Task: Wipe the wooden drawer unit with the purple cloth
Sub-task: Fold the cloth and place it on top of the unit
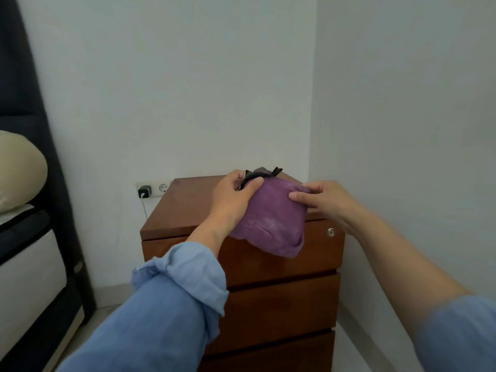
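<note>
The purple cloth [271,218] sits bunched up on top of the wooden drawer unit [257,285], right between the two hands. One part of it hangs down over the front edge, below the hands.

The left hand [233,200] holds the far side of the cloth, and its fingers also touch a small dark thing [264,171] just behind the cloth. I cannot tell what that thing is. The right hand [327,202] pinches the cloth on its other side.

It looks like the wiping is only just starting, or the cloth is being made ready. The bare top to the left of the hands and the drawer fronts below them are probably still to be wiped.
</note>
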A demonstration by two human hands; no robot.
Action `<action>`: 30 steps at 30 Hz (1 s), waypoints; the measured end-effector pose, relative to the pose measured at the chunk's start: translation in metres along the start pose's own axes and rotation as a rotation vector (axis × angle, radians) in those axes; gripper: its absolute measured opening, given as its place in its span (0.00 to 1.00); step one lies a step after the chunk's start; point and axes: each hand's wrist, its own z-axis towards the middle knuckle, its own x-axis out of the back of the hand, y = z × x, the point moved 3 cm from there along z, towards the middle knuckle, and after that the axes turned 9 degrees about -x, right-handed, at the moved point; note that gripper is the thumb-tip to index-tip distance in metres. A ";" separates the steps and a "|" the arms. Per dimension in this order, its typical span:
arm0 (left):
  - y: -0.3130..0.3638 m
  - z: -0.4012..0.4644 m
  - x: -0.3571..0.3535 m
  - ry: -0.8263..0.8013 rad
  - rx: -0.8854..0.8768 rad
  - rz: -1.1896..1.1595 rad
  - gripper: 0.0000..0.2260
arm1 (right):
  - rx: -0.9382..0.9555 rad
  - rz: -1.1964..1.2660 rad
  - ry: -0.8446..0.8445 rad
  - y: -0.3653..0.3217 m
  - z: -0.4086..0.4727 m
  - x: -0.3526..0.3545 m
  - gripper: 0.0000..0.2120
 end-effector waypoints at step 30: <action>-0.016 0.135 -0.093 -0.137 -0.207 0.224 0.03 | 0.005 -0.124 0.021 -0.027 0.136 0.101 0.02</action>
